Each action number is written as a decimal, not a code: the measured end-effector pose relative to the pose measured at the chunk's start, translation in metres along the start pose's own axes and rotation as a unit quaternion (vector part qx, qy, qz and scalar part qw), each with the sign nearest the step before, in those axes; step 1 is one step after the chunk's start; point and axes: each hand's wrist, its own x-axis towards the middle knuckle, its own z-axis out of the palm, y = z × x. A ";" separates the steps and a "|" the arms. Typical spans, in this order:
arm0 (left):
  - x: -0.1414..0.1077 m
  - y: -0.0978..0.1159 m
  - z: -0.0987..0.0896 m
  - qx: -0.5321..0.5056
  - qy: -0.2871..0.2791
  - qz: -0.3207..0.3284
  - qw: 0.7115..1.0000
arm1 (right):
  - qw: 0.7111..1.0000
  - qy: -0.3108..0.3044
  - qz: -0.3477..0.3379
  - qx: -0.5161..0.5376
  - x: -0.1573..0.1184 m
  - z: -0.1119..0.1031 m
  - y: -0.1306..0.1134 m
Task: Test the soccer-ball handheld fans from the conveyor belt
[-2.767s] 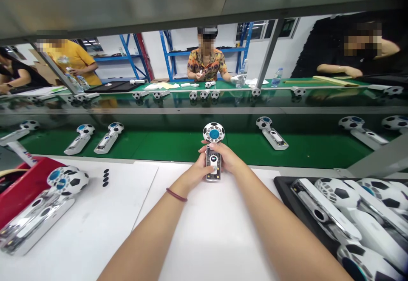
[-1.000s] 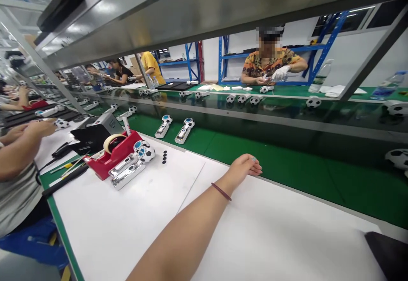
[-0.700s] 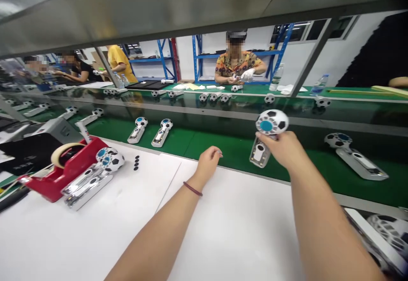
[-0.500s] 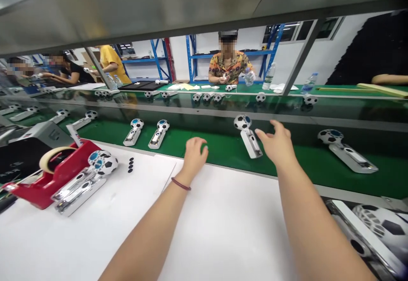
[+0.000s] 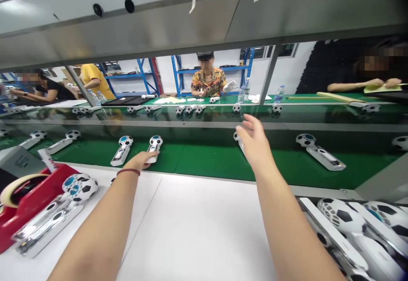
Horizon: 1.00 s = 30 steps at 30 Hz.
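My left hand (image 5: 142,160) has its fingers closed around the handle of a white device with a soccer-ball head (image 5: 155,142), over the green belt (image 5: 204,157). A similar device (image 5: 121,151) lies just left of it. My right hand (image 5: 255,140) reaches over the belt with fingers apart and holds nothing. It partly hides another soccer-ball device (image 5: 236,136) lying behind it. Farther right on the belt rests one more such device (image 5: 320,151).
A red tape dispenser (image 5: 35,202) stands at left, with two soccer-ball devices (image 5: 54,217) beside it on the white work surface (image 5: 197,225). Several more devices (image 5: 353,234) are piled at lower right. A metal shelf (image 5: 178,21) hangs overhead. A person (image 5: 208,81) sits opposite.
My left hand has moved left and closed on a device's handle. My right hand stays open, now in front of the nearby device. The view has shifted right and tilted up.
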 end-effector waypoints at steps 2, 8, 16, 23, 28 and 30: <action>-0.022 0.007 0.028 -0.101 -0.067 0.018 0.992 | 0.998 -0.064 0.012 0.008 -0.002 0.010 0.006; -0.124 -0.005 0.126 -0.299 -0.262 0.051 0.916 | 0.975 -0.219 -0.012 -0.028 -0.023 0.048 0.044; -0.166 -0.024 0.145 -0.289 -0.274 0.067 0.915 | 0.978 -0.186 0.017 0.094 -0.032 0.058 0.084; -0.164 -0.024 0.139 -0.355 -0.342 0.026 0.870 | 0.980 -0.178 -0.010 0.091 -0.044 0.071 0.085; -0.162 -0.024 0.135 -0.324 -0.376 0.034 0.867 | 0.980 -0.170 -0.023 0.100 -0.046 0.068 0.087; -0.162 -0.022 0.134 -0.333 -0.381 0.029 0.862 | 0.980 -0.171 -0.033 0.095 -0.046 0.068 0.087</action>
